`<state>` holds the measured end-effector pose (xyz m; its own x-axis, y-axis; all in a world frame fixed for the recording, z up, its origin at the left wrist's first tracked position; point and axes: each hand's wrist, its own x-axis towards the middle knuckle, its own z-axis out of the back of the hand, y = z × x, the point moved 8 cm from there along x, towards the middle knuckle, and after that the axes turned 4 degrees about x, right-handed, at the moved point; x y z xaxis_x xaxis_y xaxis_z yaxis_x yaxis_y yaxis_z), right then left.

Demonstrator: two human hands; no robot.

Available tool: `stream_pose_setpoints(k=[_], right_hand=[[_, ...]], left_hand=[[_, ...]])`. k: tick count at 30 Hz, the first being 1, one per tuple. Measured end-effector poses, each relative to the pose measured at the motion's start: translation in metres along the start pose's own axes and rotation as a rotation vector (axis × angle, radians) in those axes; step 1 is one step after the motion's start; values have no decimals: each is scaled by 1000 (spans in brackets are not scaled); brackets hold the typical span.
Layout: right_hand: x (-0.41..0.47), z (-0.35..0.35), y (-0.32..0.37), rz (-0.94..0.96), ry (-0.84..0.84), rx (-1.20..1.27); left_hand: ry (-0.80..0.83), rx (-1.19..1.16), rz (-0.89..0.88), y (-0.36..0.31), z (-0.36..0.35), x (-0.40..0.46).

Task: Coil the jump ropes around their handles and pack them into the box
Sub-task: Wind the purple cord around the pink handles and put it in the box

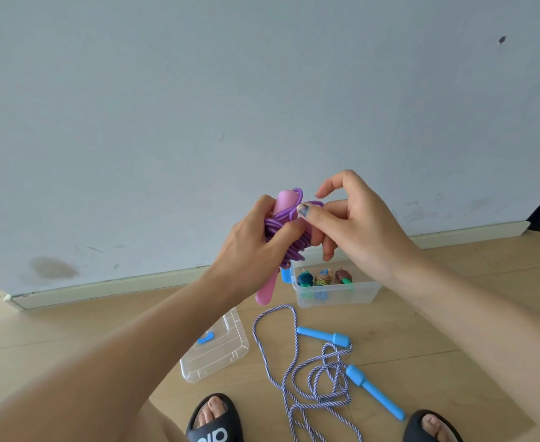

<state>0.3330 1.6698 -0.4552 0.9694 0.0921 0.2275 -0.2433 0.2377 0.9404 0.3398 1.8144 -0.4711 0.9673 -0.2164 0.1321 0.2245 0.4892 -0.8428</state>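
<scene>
Gripping purple coil [283,237] over half-hidden pink handles [267,290], left hand [256,247], right hand [348,218] pinching rope end.

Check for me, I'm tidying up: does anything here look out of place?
Yes: the striped purple-and-white rope with blue handles sprawls uncoiled on the wooden floor, outside the clear plastic box.

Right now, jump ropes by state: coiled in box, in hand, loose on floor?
Coiled in the clear box: 3, the blue bundle, yellow-green bundle and brown bundle
In hand: 1, the purple rope with pink handles
Loose on floor: 1, the striped rope with blue handles
Total: 5
</scene>
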Motion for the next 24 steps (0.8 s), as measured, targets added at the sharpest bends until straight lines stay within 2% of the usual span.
stream_pose_setpoints(k=[9, 13, 19, 24], right_hand=[[5, 10, 6, 101, 29, -148], [6, 10, 4, 54, 71, -87], [6, 9, 2, -37, 105, 86], [4, 12, 6, 32, 22, -3]], left_hand=[[48, 61, 0, 2, -1, -2], [121, -31, 52, 7, -6, 1], [132, -62, 20, 3, -6, 2], [111, -111, 48, 3, -10, 2]])
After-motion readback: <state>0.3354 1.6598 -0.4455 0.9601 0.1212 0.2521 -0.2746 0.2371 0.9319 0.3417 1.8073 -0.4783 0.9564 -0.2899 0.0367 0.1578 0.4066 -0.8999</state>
